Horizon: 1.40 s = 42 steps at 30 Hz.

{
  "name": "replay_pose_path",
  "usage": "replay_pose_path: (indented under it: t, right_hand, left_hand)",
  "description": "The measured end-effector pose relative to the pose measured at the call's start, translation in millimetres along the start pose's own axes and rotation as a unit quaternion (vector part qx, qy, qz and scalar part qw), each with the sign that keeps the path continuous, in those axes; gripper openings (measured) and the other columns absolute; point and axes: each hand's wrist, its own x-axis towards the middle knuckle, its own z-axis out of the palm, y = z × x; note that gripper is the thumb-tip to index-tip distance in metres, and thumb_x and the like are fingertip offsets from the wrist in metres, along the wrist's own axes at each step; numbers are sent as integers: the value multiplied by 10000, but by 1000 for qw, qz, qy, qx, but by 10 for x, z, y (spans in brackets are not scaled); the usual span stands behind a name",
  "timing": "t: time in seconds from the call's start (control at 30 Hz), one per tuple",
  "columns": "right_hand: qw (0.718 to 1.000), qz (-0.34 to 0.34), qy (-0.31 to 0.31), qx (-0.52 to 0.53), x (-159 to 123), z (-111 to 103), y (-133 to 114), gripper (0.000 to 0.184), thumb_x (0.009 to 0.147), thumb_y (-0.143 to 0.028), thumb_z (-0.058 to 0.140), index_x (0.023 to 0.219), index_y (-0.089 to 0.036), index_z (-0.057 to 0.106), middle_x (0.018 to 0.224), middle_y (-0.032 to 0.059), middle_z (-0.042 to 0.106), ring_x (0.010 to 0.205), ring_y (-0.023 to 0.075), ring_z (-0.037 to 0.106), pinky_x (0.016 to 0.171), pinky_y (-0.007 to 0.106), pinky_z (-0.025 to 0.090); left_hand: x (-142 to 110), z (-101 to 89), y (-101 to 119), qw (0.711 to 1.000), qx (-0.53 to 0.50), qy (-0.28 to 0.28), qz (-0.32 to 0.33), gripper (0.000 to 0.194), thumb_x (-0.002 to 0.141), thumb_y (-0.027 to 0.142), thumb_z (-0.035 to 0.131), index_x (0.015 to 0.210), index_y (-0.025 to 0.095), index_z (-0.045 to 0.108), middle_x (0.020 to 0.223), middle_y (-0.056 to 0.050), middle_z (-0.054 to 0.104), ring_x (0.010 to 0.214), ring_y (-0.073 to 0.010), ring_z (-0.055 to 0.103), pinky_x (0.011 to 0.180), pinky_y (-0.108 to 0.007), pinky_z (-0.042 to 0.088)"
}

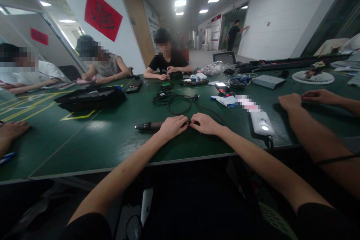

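A dark electric screwdriver lies on the green table with its tip pointing left. My left hand is closed around its rear end. Just to the right, my right hand has its fingers pinched on the end of a black cable, right against the tool's tail. The fingers hide most of that joint, so I cannot tell whether cable and tool are joined. Beyond my hands, the black power cord lies in loose loops, its plug resting on the table.
A black tray stands left. A white power bank-like device, a blue-and-white packet and a grey box lie right. A neighbour's hands rest at the right; another hand at the left. Several people sit opposite.
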Motion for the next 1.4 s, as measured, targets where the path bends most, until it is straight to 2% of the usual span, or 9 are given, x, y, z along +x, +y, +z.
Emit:
replay_pose_path:
  t: [0.2,0.33,0.53,1.03,1.2,1.4]
  right_hand:
    - [1000,6,-2,-1,7,-2,-13,156,1004,-300,650,898,-189,670,939,60,676,914,210,588,844,318,415]
    - [1000,8,-2,0,10,-4,-10,153,1004,-306,652,908,-190,679,940,62,680,916,212,593,837,317,414]
    - [1000,0,0,-3,6,20,21,149,1004,-301,653,907,-188,666,932,55,675,919,208,598,836,312,415]
    - [1000,4,0,3,11,-13,-18,140,1001,-287,654,903,-190,679,924,60,679,910,209,599,841,313,418]
    - [1000,6,-3,4,11,-23,-25,144,995,-288,658,894,-189,679,924,66,680,906,217,598,833,319,418]
    - [1000,6,-1,0,8,-13,-18,140,998,-286,653,900,-188,674,929,61,676,905,211,594,838,316,417]
  left_hand:
    - [-24,-73,22,1000,-21,11,15,248,1003,374,583,1222,259,559,1143,-37,690,1030,-229,688,839,-336,524]
    - [-33,-95,21,999,-22,5,26,219,1000,303,548,1213,266,576,1144,-40,687,1037,-225,683,855,-339,526]
    - [-18,-70,11,1000,-19,-1,21,186,1016,347,548,1177,255,569,1110,-39,683,1010,-223,683,842,-331,525]
    - [-24,-65,18,999,-16,9,27,181,1020,308,528,1193,272,572,1130,-30,689,1014,-219,686,846,-337,523]
    - [-22,-77,26,1000,-17,9,14,188,1023,367,550,1174,258,571,1105,-34,693,1008,-222,685,820,-330,523]
    - [-23,-73,24,1000,-14,8,23,153,1036,332,521,1159,257,574,1105,-32,691,1008,-218,684,832,-334,519]
